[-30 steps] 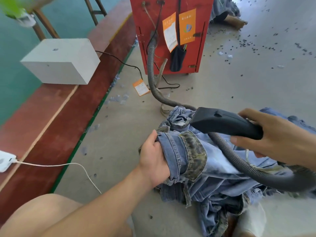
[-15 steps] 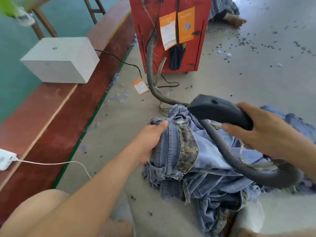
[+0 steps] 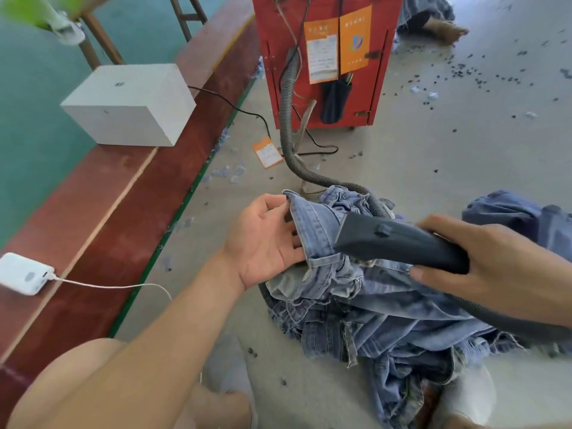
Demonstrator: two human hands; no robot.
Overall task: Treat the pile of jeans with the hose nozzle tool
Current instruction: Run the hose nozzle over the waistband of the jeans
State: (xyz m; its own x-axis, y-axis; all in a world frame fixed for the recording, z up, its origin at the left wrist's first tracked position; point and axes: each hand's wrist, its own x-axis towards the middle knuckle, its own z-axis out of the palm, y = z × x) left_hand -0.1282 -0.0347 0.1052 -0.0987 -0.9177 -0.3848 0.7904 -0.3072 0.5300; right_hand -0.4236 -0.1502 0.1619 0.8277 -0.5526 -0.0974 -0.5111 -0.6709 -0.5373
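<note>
- While the crumpled pile of faded blue denim jeans lies on the smooth grey concrete floor, the left hand turns palm up, thumb and fingers pinching one stitched waistband edge.
- The right hand curls round the matte black, wedge-shaped plastic hose nozzle — its flat mouth touches the lifted denim.
- One ribbed grey flexible hose snakes from the red metal cabinet into the pile.
- Two orange paper tags hang on the cabinet; a third lies on the floor.
- One white box sits on the reddish wooden ledge — one small white device too.
</note>
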